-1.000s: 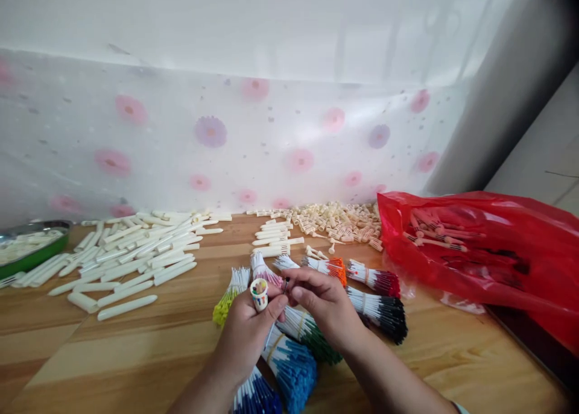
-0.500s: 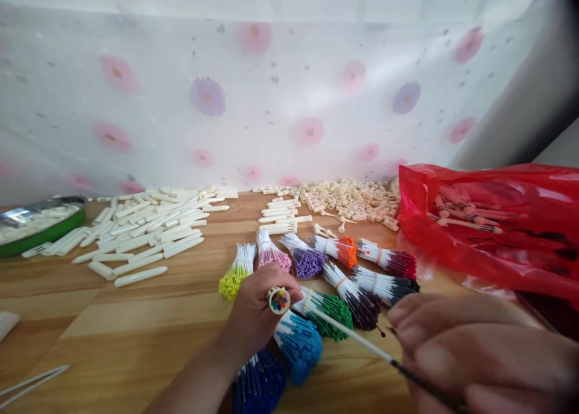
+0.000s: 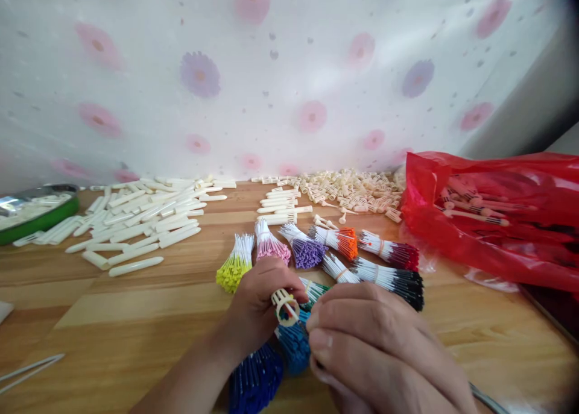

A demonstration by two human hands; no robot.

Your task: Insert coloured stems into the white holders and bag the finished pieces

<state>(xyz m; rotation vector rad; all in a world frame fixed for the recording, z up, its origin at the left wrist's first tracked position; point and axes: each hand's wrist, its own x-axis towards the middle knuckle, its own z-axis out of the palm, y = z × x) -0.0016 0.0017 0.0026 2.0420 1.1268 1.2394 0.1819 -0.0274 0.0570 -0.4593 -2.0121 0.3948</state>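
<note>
My left hand [image 3: 266,284] is closed around a cream slotted pen barrel [image 3: 281,299], its open round end towards me. A thin pen refill [image 3: 292,313], white at its front, reaches into that opening. My right hand [image 3: 371,335] pinches the refill just beside the barrel; the fingers hide most of it. A grey, metal-looking end [image 3: 486,397] shows past the right hand; I cannot tell what it belongs to. Under and around the hands lie refill bundles: green [image 3: 314,290], light blue [image 3: 294,348], dark blue [image 3: 256,381], pink [image 3: 271,245] and yellow [image 3: 235,266].
Purple [image 3: 307,251], orange [image 3: 341,242], dark red [image 3: 393,251] and black [image 3: 398,284] bundles lie beyond. White pen tubes [image 3: 149,212] pile at the left beside a green tray [image 3: 49,227]. Small cream parts [image 3: 348,188] lie at the back; a red bag [image 3: 488,257] is at right.
My right hand has moved left to the barrel, bringing the refill's white end into its opening. The barrel has tilted slightly. The view has dipped a little.
</note>
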